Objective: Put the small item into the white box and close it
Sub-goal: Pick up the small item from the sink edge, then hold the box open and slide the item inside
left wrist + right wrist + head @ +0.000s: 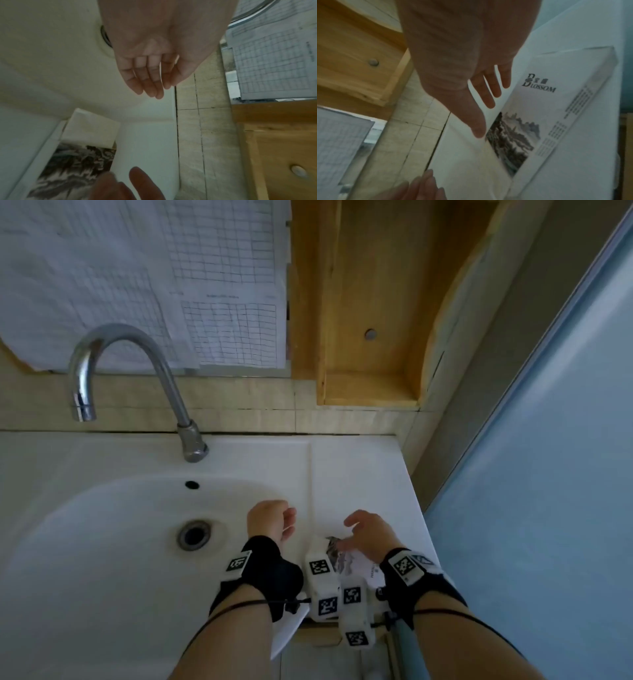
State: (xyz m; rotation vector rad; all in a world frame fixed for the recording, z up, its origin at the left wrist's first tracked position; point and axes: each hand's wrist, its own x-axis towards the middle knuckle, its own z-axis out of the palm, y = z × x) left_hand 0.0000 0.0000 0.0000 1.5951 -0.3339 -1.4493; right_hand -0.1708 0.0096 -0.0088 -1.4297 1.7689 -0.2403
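The white box (358, 565) with a grey mountain print and the word BLOSSOM lies flat on the ledge to the right of the basin. In the wrist views the white box (73, 162) (547, 108) has a plain white flap (91, 125) at its far end, blurred. My right hand (368, 534) (481, 94) hovers over the far end of the box, fingers straight and spread, holding nothing. My left hand (270, 522) (150, 75) is over the basin's right rim, left of the box, fingers relaxed and empty. No small item shows in any view.
A white sink basin (113, 508) with a drain (193, 535) and a chrome tap (130, 371) fills the left. Gridded papers (171, 285) hang on the wall, beside a wooden cabinet (370, 302). A blue panel (548, 474) bounds the ledge on the right.
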